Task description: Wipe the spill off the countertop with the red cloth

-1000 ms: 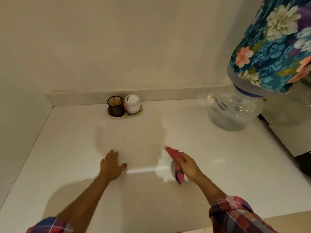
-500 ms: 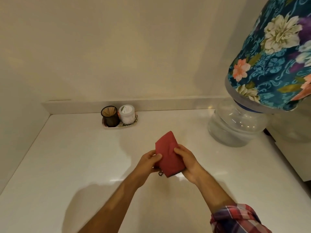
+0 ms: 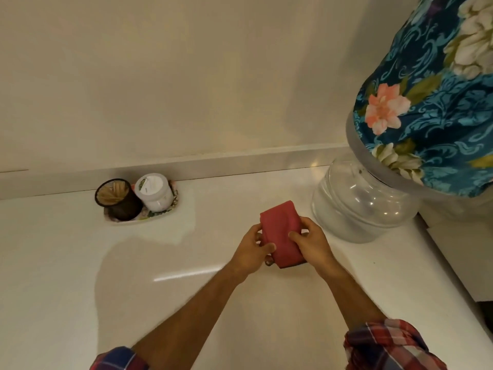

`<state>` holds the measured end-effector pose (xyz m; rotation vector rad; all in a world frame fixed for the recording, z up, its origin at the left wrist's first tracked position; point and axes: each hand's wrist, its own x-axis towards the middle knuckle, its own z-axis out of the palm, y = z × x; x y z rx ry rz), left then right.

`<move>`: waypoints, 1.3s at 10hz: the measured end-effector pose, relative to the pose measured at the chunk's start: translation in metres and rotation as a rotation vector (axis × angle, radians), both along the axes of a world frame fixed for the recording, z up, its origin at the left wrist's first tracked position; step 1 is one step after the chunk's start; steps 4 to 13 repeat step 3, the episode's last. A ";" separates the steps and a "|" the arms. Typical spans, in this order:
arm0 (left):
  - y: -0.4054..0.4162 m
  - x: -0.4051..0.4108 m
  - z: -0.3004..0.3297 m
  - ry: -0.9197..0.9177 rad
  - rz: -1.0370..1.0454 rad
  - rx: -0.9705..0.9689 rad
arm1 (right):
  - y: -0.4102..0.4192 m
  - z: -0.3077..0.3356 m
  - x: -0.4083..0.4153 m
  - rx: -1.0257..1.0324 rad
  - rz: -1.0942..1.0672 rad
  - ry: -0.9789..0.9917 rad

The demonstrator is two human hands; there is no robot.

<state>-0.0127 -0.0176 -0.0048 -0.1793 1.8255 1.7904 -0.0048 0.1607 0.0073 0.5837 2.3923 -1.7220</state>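
cloth folded in both hands, lifted off the counter

pale counter (image 3: 66,263) fills the lower frame, glossy, with a wall behind it. at centre frame the red cloth (image 3: 280,236) is held above that surface as a folded pad, its long axis running from the upper left of the pad down toward the lower right. left hand (image 3: 253,252) pinches its left edge, thumb on top; right hand (image 3: 312,244) clamps the right edge, so both are closed on it. forearms come up from the bottom edge and converge. a faint wet-looking patch lies left of the hands, so the left hand seems nearer it. a tray (image 3: 141,220) sits upper left, a jug (image 3: 362,206) right.
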 end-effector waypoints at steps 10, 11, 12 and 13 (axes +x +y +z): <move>-0.001 -0.027 -0.007 0.065 -0.161 -0.281 | 0.007 -0.029 -0.008 0.233 -0.004 -0.030; -0.001 -0.027 -0.007 0.065 -0.161 -0.281 | 0.007 -0.029 -0.008 0.233 -0.004 -0.030; -0.001 -0.027 -0.007 0.065 -0.161 -0.281 | 0.007 -0.029 -0.008 0.233 -0.004 -0.030; -0.001 -0.027 -0.007 0.065 -0.161 -0.281 | 0.007 -0.029 -0.008 0.233 -0.004 -0.030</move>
